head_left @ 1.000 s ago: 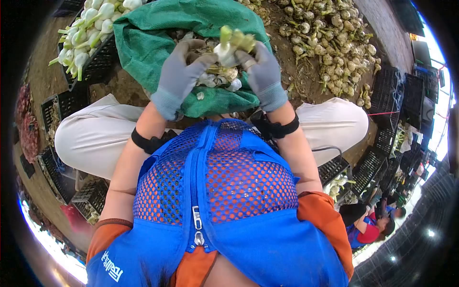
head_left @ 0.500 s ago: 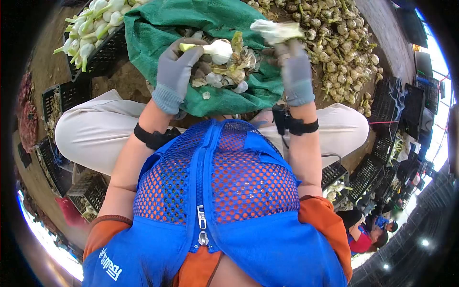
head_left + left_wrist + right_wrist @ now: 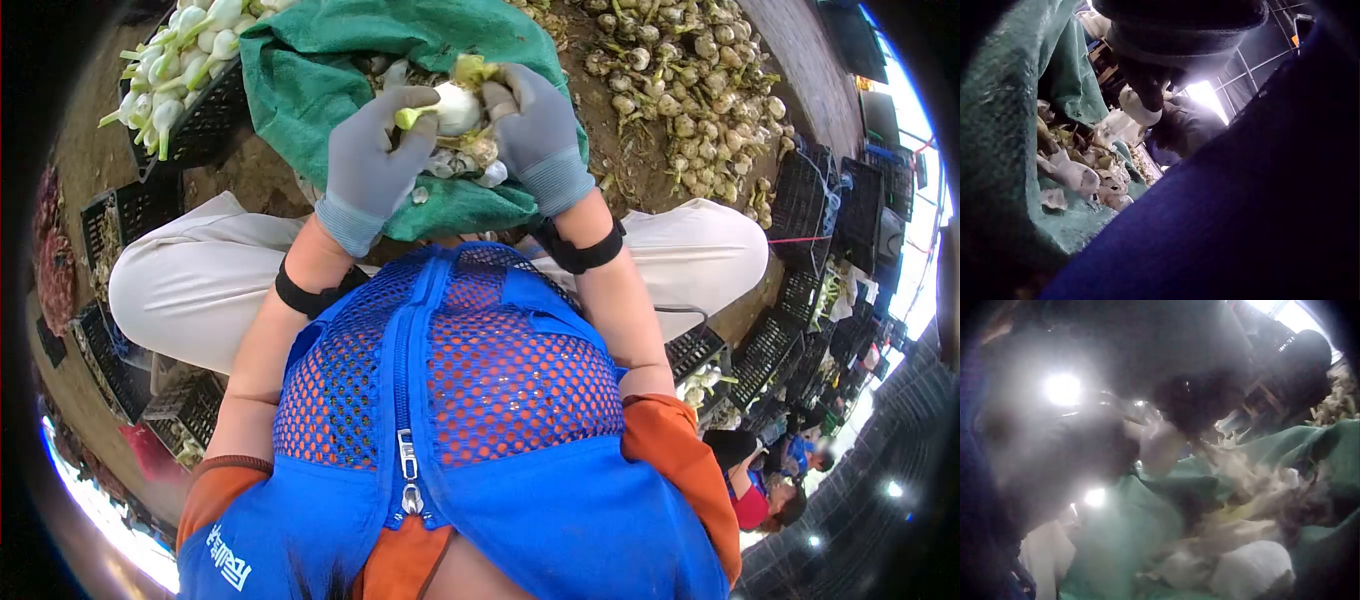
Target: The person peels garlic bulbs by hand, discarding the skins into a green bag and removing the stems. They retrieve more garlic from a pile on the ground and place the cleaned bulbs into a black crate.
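A white garlic bulb (image 3: 458, 108) with a short green stem is held over a green woven sack (image 3: 290, 85). My gloved left hand (image 3: 372, 150) grips it at the stem side. Opposite, my gloved right hand (image 3: 535, 130) pinches at the bulb, beside yellowish leafy skin (image 3: 472, 70). In the left wrist view the bulb (image 3: 1140, 107) shows pale between dark fingers. The right wrist view is hazy, with the bulb (image 3: 1161, 447) near its middle. Loose peelings (image 3: 1075, 172) lie in the sack's mouth below the hands.
At the upper left, a black crate (image 3: 205, 118) is heaped with cleaned garlic (image 3: 165, 85). A large pile of untrimmed garlic (image 3: 690, 100) covers the ground on the right. More black crates (image 3: 770, 355) stand at the right, with other people (image 3: 765, 490) beyond. My bent knees flank the sack.
Half a second ago my right hand was off to the right with a strip of white husk; now it is back at the bulb without that strip. My left hand keeps hold of the bulb.
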Demonstrator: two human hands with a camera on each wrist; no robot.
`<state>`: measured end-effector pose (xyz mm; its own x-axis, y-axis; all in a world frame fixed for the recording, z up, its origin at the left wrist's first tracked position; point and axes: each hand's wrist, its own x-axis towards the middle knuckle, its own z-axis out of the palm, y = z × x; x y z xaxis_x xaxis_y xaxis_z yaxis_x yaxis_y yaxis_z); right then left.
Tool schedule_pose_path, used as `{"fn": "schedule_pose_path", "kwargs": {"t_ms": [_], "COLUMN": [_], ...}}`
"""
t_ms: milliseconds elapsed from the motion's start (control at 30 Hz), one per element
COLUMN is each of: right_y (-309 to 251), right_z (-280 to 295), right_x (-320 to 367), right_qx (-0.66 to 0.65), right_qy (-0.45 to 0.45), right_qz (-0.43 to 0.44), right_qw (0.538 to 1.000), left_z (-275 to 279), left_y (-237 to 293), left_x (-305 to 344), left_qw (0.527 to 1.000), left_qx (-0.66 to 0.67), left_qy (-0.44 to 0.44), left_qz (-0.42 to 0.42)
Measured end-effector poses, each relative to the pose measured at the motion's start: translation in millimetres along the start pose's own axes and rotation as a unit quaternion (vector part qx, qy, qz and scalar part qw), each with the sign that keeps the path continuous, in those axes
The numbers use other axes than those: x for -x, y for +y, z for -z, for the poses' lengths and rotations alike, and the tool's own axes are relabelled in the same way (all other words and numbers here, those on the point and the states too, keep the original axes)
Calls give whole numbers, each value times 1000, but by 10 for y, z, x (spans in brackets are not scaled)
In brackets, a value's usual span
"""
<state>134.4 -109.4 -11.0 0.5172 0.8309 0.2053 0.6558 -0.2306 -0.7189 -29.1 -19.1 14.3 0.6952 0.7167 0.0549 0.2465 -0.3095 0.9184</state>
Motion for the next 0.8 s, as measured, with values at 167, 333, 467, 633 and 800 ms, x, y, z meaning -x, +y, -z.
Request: {"fn": "schedule_pose_path", "kwargs": {"t_ms": [167, 333, 467, 633, 800], "right_y": [-201, -24, 369, -92, 93], "right_z": [66, -26, 63, 197, 4], "right_x": [74, -24, -59, 37, -20], "right_qx": [27, 83, 103, -67, 5], "right_qy": [46, 66, 68, 24, 18], "right_qz": [93, 132, 47, 16, 55], "right_qw": [994, 986, 991, 997, 998], "left_z": [-12, -48, -1, 4, -25], "left_y": [7, -81, -41, -41, -88], "left_x": [-2, 11, 15, -5, 33], "left_qw": [998, 1000, 993, 996, 999], "left_qx": [18, 19, 107, 67, 20], "left_qy": [-12, -10, -18, -20, -26], "left_qz": [53, -17, 48, 63, -27]}}
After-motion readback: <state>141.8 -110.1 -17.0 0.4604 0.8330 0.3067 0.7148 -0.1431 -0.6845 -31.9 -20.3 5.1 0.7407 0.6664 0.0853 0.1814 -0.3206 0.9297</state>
